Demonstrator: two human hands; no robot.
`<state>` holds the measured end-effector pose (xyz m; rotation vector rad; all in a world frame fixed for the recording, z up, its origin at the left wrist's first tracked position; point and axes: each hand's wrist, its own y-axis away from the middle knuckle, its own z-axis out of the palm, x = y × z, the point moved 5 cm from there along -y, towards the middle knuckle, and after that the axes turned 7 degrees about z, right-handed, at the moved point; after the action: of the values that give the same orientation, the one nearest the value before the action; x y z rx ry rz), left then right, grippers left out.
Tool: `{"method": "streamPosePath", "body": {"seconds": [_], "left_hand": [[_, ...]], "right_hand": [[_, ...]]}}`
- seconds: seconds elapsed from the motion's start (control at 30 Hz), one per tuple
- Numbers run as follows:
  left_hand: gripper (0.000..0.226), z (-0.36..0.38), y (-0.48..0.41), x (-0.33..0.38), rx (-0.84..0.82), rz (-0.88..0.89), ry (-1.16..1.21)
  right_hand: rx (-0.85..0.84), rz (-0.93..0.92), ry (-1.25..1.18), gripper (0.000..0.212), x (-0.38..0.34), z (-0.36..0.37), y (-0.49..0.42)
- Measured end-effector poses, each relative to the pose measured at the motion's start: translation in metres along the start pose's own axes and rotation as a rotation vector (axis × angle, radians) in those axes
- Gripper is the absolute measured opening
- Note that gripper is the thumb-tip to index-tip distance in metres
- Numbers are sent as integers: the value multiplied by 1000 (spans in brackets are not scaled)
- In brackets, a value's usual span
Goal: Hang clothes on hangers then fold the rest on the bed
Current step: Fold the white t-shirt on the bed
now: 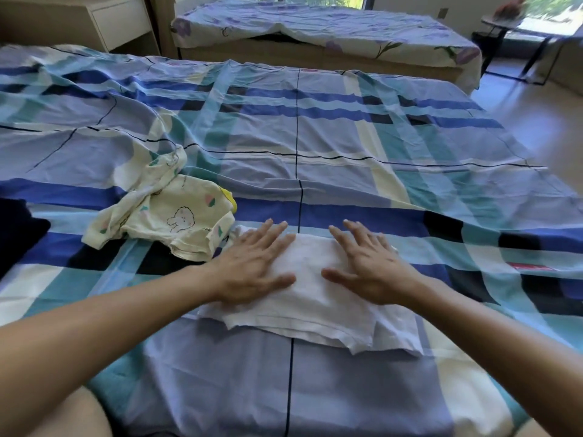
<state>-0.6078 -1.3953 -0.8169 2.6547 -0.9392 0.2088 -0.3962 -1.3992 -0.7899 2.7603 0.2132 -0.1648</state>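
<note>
Looking down through the head camera, I saw a wide bed under a wrinkled blue, teal and cream plaid sheet [347, 137] filling most of the view. Beyond it stood a second bed in a pale floral sheet [315, 26], with a white drawer cabinet [120, 20] at the far left and a dark-framed table [517, 29] at the far right. Sunlit pale floor [536, 115] ran along the right side. That made two beds.

On the plaid sheet I counted three garments. A folded white cloth garment [315, 310] lay near the closer edge, about midway across. A crumpled cream shirt printed with small cartoon figures [176, 219] lay just left of it; I could not tell whether they touched. A dark navy garment [15, 234] was cut off by the left border. A scrap of yellow fabric [228, 197] peeked from behind the cream shirt.

Two hands rested on the white garment's far half. My left hand [252, 266] and right hand [375, 266] lay side by side, apart, fingers straight and spread, palms pressing flat and clasping nothing.
</note>
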Motion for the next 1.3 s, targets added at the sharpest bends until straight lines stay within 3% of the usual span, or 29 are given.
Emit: {"method": "streamPosePath", "body": {"seconds": [0.07, 0.17, 0.23, 0.3, 0.37, 0.47, 0.57, 0.7, 0.8, 0.9, 0.97, 1.07, 1.17, 1.3], "left_hand": [[105, 18, -2, 3, -41, -7, -90], [109, 18, -3, 8, 25, -62, -149], [103, 11, -4, 22, 107, 15, -170], [90, 13, -3, 49, 152, 218, -146], [79, 26, -2, 69, 106, 330, -135], [74, 33, -4, 75, 95, 299, -100], [68, 12, -2, 80, 192, 264, 177], [69, -23, 2, 86, 330, 54, 857], [50, -45, 3, 91, 286, -72, 1318], [32, -59, 8, 75, 281, -131, 1546], [20, -61, 16, 52, 307, -296, 1526], [26, -49, 31, 9, 336, -573, 1383], [33, -44, 38, -16, 424, -604, 1245], [56, -35, 44, -40, 370, -571, 626]], "right_hand": [[-73, 81, 45, 102, 12, 7, -3], [0, 183, -44, 104, 30, -12, -6], [3, 253, -155, 76, 43, -25, -8], [-69, 270, -275, 46, 51, -28, -9], [-125, 263, -416, 32, 57, -28, -11], [-158, 238, -671, 17, 61, -32, -7], [-245, 216, -836, 14, 56, -31, 1], [-248, 125, -1171, 19, 31, -35, 3], [-316, 54, -1499, 38, -1, -41, 4], [-450, -99, -1666, 57, -29, -36, 11], [-542, -198, -1636, 55, -38, -28, 15], [-344, -210, -1457, 37, -35, -22, 12], [-86, -226, -1052, 30, -37, -9, 14], [92, -450, -498, 54, -60, 14, 24]]}}
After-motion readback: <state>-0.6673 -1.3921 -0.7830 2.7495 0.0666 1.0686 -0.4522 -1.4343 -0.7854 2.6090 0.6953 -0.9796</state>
